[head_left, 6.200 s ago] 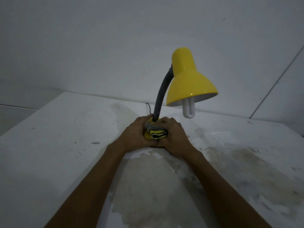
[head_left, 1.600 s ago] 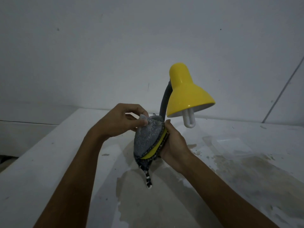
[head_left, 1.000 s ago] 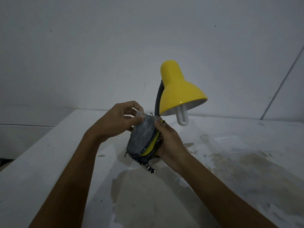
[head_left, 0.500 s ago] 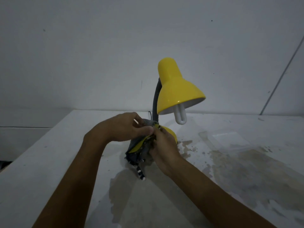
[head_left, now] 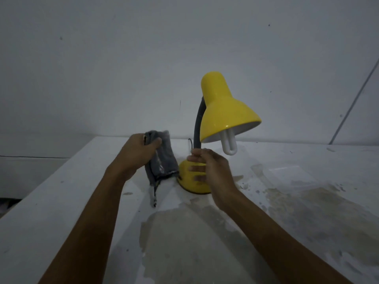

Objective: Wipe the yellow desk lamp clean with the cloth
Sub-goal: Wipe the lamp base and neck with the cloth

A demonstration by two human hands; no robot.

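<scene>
The yellow desk lamp (head_left: 223, 107) stands upright on the table, its round base (head_left: 187, 181) flat on the surface and its shade tilted to the right with a white bulb (head_left: 229, 142) showing. My right hand (head_left: 209, 168) is at the foot of the grey flexible neck (head_left: 198, 124), fingers curled around it just above the base. My left hand (head_left: 136, 155) holds the grey cloth (head_left: 162, 159) just left of the base; the cloth hangs down with a striped tail touching the table.
The white table (head_left: 61, 212) is worn and stained, with peeled patches in front of the lamp and to the right. A thin black cord (head_left: 190, 141) runs behind the base. The wall stands close behind; the table's left edge drops off.
The lamp, tilted and lifted earlier with the cloth under its base, now stands on the table. My left hand has pulled the cloth away to the left; my right hand moved to the neck.
</scene>
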